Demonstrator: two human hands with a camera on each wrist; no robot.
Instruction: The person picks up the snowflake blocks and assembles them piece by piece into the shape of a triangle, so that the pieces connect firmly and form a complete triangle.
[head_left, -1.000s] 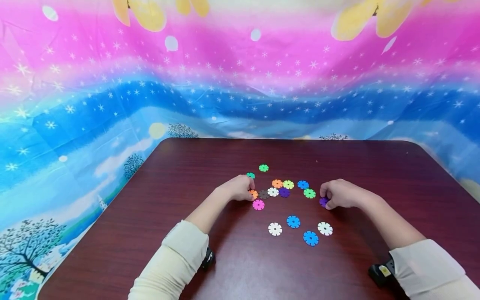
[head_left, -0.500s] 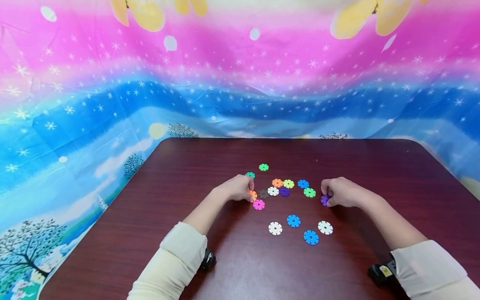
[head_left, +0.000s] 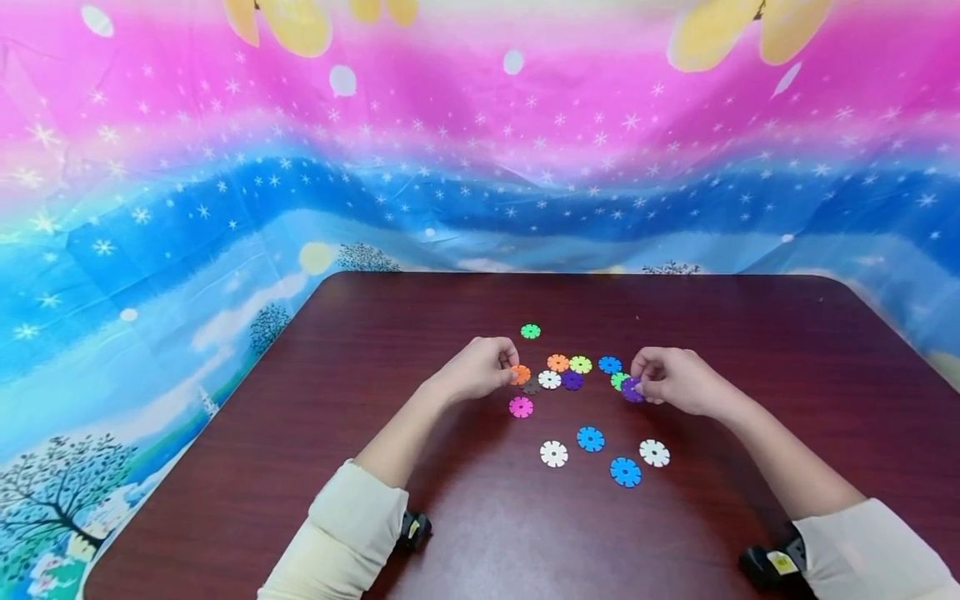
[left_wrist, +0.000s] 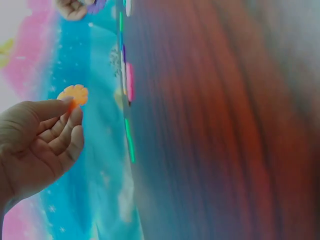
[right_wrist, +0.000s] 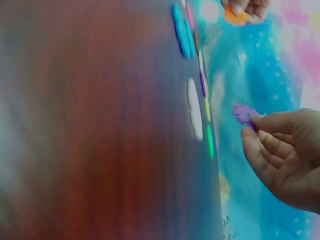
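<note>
Between thumb and fingertips, my left hand (head_left: pixel 483 367) pinches an orange notched disc (head_left: pixel 521 374), raised above the table in the left wrist view. My right hand (head_left: pixel 678 381) pinches a purple notched disc (head_left: pixel 632 389), likewise held up off the surface. In the head view the purple disc partly covers a green disc (head_left: pixel 618 381). Below the orange one lies a dark grey disc (head_left: pixel 531 386), beside a white disc (head_left: pixel 550 380) and a second purple disc (head_left: pixel 572 380). A pink disc (head_left: pixel 521 407) rests just in front of my left hand.
On the dark red-brown table (head_left: pixel 480 517) lie more notched discs: orange (head_left: pixel 558 362), yellow (head_left: pixel 581 364), blue (head_left: pixel 610 364) and green (head_left: pixel 530 331) toward the back. Nearer me are two blue (head_left: pixel 590 439) and two white ones. A patterned cloth (head_left: pixel 450 167) hangs behind.
Both hands have risen from the table, lifting the orange and purple discs. The right hand has moved left toward the green disc, and the left hand slightly right, now hiding the teal-green disc.
</note>
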